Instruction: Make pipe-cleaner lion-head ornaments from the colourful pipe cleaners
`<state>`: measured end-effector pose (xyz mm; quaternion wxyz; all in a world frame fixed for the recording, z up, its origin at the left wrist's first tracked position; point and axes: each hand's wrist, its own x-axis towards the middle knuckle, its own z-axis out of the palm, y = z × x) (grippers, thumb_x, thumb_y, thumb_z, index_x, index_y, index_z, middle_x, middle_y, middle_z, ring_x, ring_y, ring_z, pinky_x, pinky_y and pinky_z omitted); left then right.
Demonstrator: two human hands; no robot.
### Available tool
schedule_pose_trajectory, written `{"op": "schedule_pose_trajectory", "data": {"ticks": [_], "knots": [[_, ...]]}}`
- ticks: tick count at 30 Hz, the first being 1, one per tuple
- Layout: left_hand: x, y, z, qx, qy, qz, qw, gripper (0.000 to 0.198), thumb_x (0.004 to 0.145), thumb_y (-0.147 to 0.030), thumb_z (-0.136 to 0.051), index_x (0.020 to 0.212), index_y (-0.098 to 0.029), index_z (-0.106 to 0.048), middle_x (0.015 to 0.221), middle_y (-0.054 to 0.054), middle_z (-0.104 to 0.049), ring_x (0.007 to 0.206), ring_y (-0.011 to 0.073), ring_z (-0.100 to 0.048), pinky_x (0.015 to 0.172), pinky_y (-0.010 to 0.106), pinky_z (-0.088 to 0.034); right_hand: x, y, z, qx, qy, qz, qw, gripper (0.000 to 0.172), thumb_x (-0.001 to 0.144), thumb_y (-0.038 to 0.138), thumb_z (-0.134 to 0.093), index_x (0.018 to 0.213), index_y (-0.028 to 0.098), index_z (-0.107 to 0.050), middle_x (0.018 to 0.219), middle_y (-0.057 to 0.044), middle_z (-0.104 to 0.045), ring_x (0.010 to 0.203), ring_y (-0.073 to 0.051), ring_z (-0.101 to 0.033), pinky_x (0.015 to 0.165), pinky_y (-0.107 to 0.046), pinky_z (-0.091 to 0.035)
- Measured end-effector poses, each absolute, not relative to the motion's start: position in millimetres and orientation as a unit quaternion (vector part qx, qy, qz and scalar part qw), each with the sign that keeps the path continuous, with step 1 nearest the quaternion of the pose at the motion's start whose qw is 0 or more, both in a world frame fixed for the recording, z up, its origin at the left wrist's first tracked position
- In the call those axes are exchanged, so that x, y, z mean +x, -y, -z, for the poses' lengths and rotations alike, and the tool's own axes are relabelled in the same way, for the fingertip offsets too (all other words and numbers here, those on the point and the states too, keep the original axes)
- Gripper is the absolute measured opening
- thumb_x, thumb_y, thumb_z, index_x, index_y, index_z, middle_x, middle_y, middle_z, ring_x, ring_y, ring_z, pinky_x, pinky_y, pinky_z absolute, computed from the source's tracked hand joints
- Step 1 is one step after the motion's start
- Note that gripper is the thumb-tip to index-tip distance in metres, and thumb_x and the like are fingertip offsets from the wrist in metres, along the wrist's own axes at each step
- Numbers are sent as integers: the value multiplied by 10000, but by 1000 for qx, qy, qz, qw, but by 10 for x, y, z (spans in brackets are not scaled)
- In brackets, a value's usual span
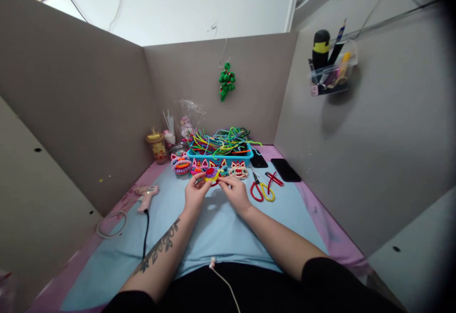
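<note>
A small craft piece of fuzzy pipe cleaner (212, 174), purple and red above with yellow and red below, is held up between my two hands. My left hand (196, 190) pinches its left side between thumb and fingers. On its lower right edge, the fingertips of my right hand (235, 193) are closed. Just behind it stand several finished pipe-cleaner animal heads, among them a pink and orange one (181, 164) at the left and a cream and red one (238, 171) at the right.
A blue basket (221, 158) of loose pipe cleaners (224, 141) stands behind. Scissors (262, 189), red-handled snips (274, 179) and a black phone (285, 170) lie right. A pink glue gun (147, 199) with its cord lies left, near a lidded cup (157, 147). Partitions enclose three sides.
</note>
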<state>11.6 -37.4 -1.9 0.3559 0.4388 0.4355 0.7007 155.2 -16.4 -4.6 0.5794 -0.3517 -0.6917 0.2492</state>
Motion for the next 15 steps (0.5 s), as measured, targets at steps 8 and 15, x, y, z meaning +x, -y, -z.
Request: {"op": "schedule_pose_trajectory", "data": {"ticks": [8, 15], "knots": [[141, 376, 52, 444, -424, -701, 363, 405, 591, -277, -762, 939, -161, -591, 847, 28, -626, 693, 115, -585, 717, 293, -512, 1507, 177, 78, -355, 670, -287, 585, 175, 773, 285, -609, 884, 219, -727, 829, -50, -606, 796, -170, -585, 731, -307, -479], [154, 386, 56, 447, -416, -690, 389, 401, 585, -276, -765, 928, -162, -591, 893, 27, -601, 698, 120, -592, 722, 323, -527, 1517, 167, 63, -368, 654, -296, 591, 119, 732, 298, -644, 774, 209, -711, 798, -30, -559, 740, -153, -544, 682, -290, -460]]}}
